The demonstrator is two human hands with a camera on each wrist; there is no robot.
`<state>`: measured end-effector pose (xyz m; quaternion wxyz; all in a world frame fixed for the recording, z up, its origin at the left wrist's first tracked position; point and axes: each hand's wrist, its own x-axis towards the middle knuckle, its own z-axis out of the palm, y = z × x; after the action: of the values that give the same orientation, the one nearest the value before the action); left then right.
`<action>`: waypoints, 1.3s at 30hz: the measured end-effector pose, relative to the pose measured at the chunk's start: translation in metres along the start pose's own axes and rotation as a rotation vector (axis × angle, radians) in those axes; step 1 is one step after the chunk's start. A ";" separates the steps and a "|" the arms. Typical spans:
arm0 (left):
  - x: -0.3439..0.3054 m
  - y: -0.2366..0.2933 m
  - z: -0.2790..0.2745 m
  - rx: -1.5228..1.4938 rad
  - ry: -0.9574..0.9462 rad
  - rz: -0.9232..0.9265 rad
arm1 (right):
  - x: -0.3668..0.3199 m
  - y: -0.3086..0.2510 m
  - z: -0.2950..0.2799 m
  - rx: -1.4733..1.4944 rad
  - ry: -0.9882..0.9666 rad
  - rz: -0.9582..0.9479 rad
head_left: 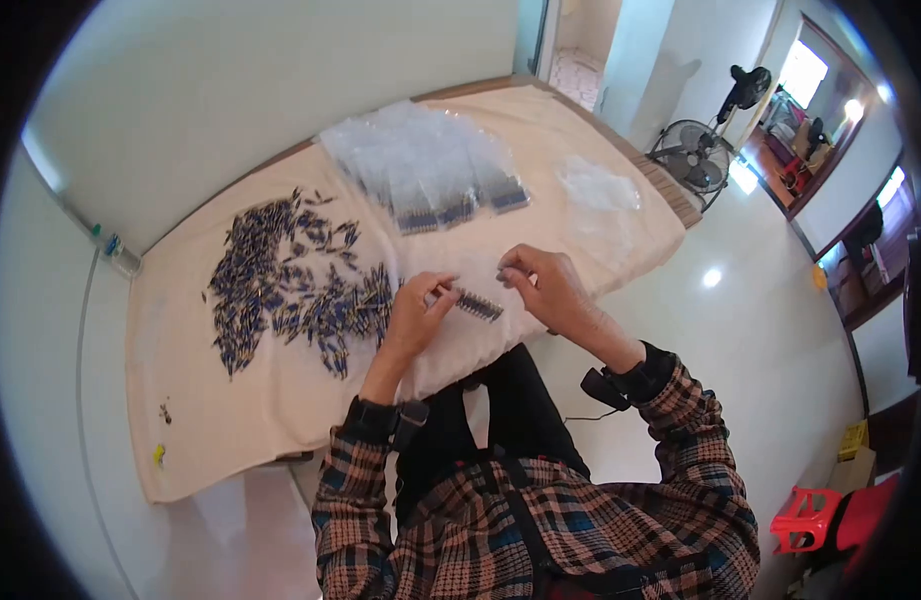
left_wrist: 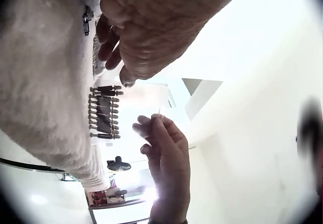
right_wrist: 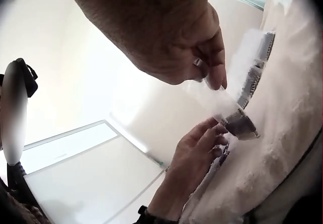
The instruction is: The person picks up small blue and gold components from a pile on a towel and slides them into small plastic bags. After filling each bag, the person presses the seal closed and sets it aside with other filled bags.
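Note:
A clear plastic bag point(right_wrist: 209, 99) with a row of small dark parts with brass-coloured tips point(right_wrist: 241, 125) hangs between the two hands close over the cloth. My right hand point(head_left: 543, 290) pinches the bag's upper edge between thumb and fingers, as the right wrist view shows. Lower down, the left hand point(head_left: 415, 318) has its thumb and fingertips curled at the bag's side, beside the row. In the left wrist view the lined-up parts point(left_wrist: 104, 112) stand side by side. Left of the left hand spreads a large heap of loose dark blue and brass parts point(head_left: 250, 270).
A pale cloth point(head_left: 210, 430) covers the table. Several filled clear bags point(head_left: 420, 165) lie overlapping at the back, and more clear bags point(head_left: 598, 187) lie at the right. A bottle point(head_left: 120, 252) is at the left edge. A fan point(head_left: 692, 155) and a red stool point(head_left: 810, 515) stand on the floor.

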<state>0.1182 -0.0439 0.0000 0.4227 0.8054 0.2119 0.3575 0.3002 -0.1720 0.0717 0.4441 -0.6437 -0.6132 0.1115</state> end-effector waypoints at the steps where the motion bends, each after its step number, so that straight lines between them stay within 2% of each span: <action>1: -0.003 0.003 0.002 -0.005 -0.004 0.021 | 0.003 0.004 -0.003 0.001 0.005 -0.016; 3: -0.017 0.013 0.003 0.183 0.154 0.139 | 0.011 0.011 -0.006 0.010 0.007 -0.047; 5: -0.042 0.024 0.005 0.291 0.139 0.120 | 0.021 0.018 -0.012 -0.015 0.009 -0.061; 8: -0.073 0.025 0.015 0.262 0.133 0.150 | 0.040 0.029 -0.022 -0.054 -0.006 -0.069; 10: -0.082 0.027 0.016 0.301 0.078 0.231 | 0.058 0.035 -0.031 -0.097 0.002 -0.053; 20: -0.079 0.035 0.020 0.328 0.109 0.172 | 0.148 0.105 -0.021 -0.005 -0.033 0.051; 28: -0.082 0.037 0.019 0.358 0.141 0.138 | 0.188 0.149 0.003 -0.038 0.111 0.039; 30: -0.079 0.035 0.022 0.375 0.135 0.163 | 0.195 0.166 0.006 -0.231 0.146 -0.128; 32: -0.078 0.036 0.025 0.396 0.099 0.181 | 0.188 0.170 0.016 -0.335 0.451 -0.227; 34: -0.080 0.035 0.026 0.416 0.057 0.186 | 0.168 0.158 0.012 -0.313 0.494 -0.133; 37: -0.080 0.033 0.028 0.403 0.115 0.171 | 0.120 0.136 -0.009 -0.268 0.515 -0.173; 39: -0.077 0.035 0.029 0.402 0.104 0.186 | 0.084 0.128 -0.030 -0.278 0.222 -0.079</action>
<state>0.0905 -0.1282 -0.0124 0.2073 0.8700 0.2252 0.3865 0.4277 -0.0921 0.0320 0.4197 -0.6826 -0.5949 -0.0638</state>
